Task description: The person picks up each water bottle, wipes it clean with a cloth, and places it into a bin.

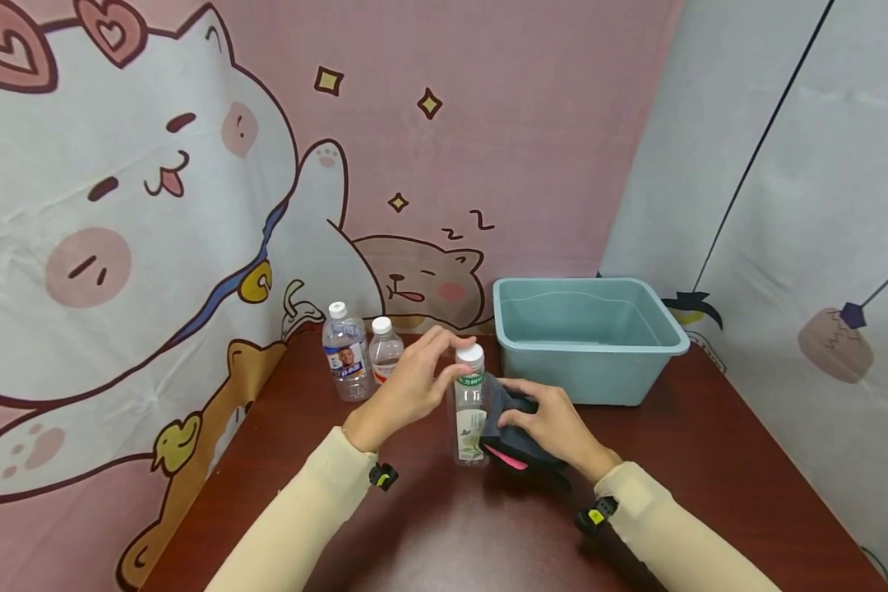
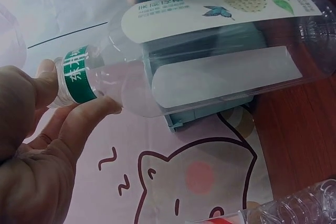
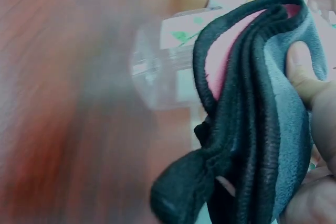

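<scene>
A clear plastic bottle (image 1: 470, 432) with a white cap (image 1: 469, 354) and a green neck band stands upright on the table. My left hand (image 1: 413, 376) pinches it at the top, thumb and fingers around the cap and neck (image 2: 79, 74). Close against the bottle's right side, my right hand (image 1: 560, 425) grips a folded dark grey cloth (image 1: 514, 432) with black edging and a pink inner face. In the right wrist view, the folded cloth (image 3: 262, 103) shows several layers, with the thumb pressed on its grey side and part of the bottle hidden behind it.
Left of the hands stand two more clear bottles with white caps, a larger one (image 1: 346, 353) and a smaller one (image 1: 385, 349). A light blue-green plastic tub (image 1: 577, 378) sits at the back right of the dark red table (image 1: 696, 460). A cartoon-printed cloth (image 1: 548, 123) hangs behind.
</scene>
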`<state>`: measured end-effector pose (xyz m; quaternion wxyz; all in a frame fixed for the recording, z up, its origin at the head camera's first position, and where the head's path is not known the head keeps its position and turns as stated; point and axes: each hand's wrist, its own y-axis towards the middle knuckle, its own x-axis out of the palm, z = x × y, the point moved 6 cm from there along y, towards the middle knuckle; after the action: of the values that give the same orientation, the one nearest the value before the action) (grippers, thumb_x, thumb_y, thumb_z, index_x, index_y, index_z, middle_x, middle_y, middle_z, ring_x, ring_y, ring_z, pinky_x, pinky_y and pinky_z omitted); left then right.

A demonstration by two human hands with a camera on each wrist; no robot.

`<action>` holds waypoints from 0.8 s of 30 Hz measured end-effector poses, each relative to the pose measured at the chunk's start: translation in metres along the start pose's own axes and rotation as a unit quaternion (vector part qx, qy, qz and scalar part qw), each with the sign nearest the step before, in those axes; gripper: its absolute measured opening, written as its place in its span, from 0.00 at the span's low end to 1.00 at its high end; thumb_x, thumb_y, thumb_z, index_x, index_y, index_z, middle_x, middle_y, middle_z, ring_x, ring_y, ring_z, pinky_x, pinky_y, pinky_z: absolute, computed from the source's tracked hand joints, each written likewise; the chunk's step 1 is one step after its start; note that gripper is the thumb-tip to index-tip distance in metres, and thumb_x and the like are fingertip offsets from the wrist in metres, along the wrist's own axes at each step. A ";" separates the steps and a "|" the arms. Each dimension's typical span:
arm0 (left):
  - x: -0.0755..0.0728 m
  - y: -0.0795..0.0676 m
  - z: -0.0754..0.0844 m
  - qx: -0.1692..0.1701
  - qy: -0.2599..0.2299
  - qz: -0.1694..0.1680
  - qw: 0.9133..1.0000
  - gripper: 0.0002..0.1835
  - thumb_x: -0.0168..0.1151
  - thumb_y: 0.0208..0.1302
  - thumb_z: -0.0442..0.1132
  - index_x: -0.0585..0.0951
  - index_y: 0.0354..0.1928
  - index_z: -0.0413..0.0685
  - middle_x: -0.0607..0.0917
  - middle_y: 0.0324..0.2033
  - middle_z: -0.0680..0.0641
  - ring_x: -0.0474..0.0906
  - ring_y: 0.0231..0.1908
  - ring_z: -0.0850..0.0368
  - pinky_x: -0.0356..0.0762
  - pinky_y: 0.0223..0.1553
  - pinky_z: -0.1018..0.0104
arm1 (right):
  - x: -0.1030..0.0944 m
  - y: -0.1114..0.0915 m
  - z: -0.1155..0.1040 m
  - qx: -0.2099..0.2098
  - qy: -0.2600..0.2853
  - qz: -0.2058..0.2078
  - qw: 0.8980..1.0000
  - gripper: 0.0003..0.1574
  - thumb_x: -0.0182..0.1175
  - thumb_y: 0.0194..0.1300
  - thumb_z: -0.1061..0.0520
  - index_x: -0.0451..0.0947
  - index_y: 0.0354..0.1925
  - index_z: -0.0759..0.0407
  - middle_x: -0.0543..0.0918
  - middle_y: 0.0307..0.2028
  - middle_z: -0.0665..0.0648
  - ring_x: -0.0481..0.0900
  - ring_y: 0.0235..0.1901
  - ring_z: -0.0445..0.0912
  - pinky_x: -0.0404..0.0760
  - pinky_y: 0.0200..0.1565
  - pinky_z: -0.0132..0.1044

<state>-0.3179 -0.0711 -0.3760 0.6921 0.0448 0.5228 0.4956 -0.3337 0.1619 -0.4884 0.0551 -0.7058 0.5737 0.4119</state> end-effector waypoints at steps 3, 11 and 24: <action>0.000 0.000 0.000 -0.002 0.002 0.000 1.000 0.17 0.74 0.81 0.37 0.84 0.65 0.42 0.89 0.63 0.42 0.88 0.62 0.48 0.92 0.64 0.49 | -0.007 0.004 -0.008 0.004 0.023 0.019 1.000 0.38 0.87 0.68 0.50 0.89 0.74 0.46 0.95 0.66 0.51 0.91 0.57 0.47 0.87 0.58 0.35; 0.001 0.002 -0.002 -0.001 -0.001 0.000 1.000 0.17 0.76 0.80 0.37 0.85 0.64 0.42 0.89 0.62 0.41 0.89 0.65 0.46 0.90 0.71 0.48 | -0.015 0.016 -0.030 -0.032 0.081 0.047 0.995 0.35 0.84 0.71 0.51 0.90 0.73 0.42 0.93 0.68 0.48 0.91 0.66 0.47 0.86 0.59 0.26; -0.001 0.002 -0.005 -0.006 -0.019 0.011 1.000 0.17 0.76 0.80 0.38 0.88 0.64 0.44 0.91 0.63 0.43 0.90 0.67 0.47 0.89 0.73 0.49 | -0.017 0.027 -0.053 -0.032 0.115 0.089 0.989 0.32 0.78 0.78 0.53 0.87 0.76 0.47 0.90 0.73 0.54 0.89 0.72 0.55 0.84 0.64 0.22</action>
<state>-0.3231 -0.0732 -0.3768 0.6966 0.0555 0.5061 0.5055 -0.3291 0.1365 -0.4320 -0.0709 -0.6958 0.6235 0.3494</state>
